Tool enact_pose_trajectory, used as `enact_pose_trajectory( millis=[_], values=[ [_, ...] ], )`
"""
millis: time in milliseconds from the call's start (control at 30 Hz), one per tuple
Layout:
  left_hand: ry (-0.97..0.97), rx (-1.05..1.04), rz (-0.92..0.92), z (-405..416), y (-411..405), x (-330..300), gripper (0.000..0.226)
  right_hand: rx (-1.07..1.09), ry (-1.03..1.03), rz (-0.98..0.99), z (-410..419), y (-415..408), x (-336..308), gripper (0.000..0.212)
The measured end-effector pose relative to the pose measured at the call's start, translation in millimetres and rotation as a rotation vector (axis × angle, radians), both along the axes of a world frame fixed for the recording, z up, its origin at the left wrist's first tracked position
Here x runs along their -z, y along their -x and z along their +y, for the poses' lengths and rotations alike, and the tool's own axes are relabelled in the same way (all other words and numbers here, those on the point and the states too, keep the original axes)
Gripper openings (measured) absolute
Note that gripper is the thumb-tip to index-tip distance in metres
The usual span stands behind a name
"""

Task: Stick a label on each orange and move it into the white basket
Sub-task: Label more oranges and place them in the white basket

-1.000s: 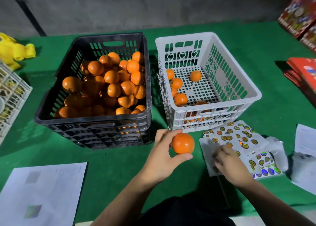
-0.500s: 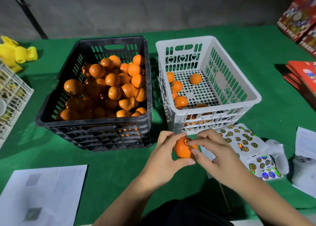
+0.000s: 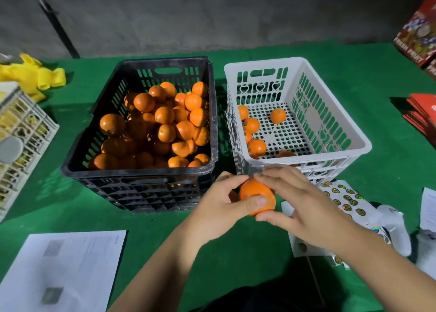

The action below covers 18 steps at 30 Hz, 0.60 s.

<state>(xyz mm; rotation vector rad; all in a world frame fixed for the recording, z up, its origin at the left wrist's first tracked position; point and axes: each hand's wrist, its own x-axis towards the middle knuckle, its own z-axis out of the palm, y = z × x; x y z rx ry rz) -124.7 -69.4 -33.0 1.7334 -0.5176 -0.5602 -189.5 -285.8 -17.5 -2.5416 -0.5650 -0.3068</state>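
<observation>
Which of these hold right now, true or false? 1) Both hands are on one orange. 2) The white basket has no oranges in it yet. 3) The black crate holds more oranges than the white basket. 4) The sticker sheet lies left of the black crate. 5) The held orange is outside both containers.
1) True: the left hand and right hand both grip the orange.
2) False: the white basket already holds several oranges.
3) True: the black crate is piled far fuller.
4) False: the sticker sheet lies at the right, near the white basket.
5) True: it is held in front of them, over the green table.
</observation>
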Motion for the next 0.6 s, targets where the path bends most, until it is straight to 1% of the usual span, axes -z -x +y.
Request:
enact_pose_trajectory(
  millis=[100,200,267,333,367,400,433,467,500,533,567,600],
  values=[
    [0.013,0.009,-0.048,5.4,-17.6,-16.2,0.051,-0.059,-0.076,0.036,1.1,-26.0,-14.5,0.071],
    [-0.014,-0.032,-0.134,14.4,-41.6,-29.3,0.05,-0.038,-0.13,-0.03,-9.7,-57.5,-21.3,0.071],
    [-0.046,-0.118,-0.244,26.3,-64.3,-34.2,0.045,0.092,-0.131,-0.033,-22.8,-81.1,-18.0,0.073],
    [-0.108,-0.26,-0.371,40.1,-93.7,-34.0,0.031,0.26,-0.073,0.073,-31.9,-102.3,-7.0,0.078],
    [-0.168,-0.323,-0.411,45.9,-109.9,-33.1,0.025,0.321,-0.026,0.146,-32.2,-111.2,1.7,0.078],
    [-0.26,-0.355,-0.428,49.4,-125.6,-31.3,0.023,0.377,0.057,0.212,-30.4,-117.5,11.9,0.079],
    [-0.4,-0.34,-0.424,51.6,-140.0,-27.9,0.025,0.428,0.183,0.262,-27.1,-120.8,23.5,0.079],
    [-0.585,-0.273,-0.403,52.9,-153.5,-21.2,0.03,0.467,0.312,0.289,-23.9,-122.7,34.8,0.077],
    [-0.798,-0.16,-0.373,53.3,-165.6,-12.2,0.037,0.495,0.401,0.289,-21.7,-124.1,43.5,0.075],
    [-0.994,-0.03,-0.336,54.2,-175.5,-2.0,0.045,0.519,0.434,0.279,-20.4,-125.3,48.3,0.074],
    [-1.153,0.09,-0.299,54.2,-181.1,6.5,0.053,0.537,0.437,0.276,-20.2,-126.5,49.9,0.075],
    [-1.27,0.187,-0.267,54.0,-185.1,13.5,0.058,0.546,0.438,0.279,-20.3,-127.4,49.9,0.076]
  ],
)
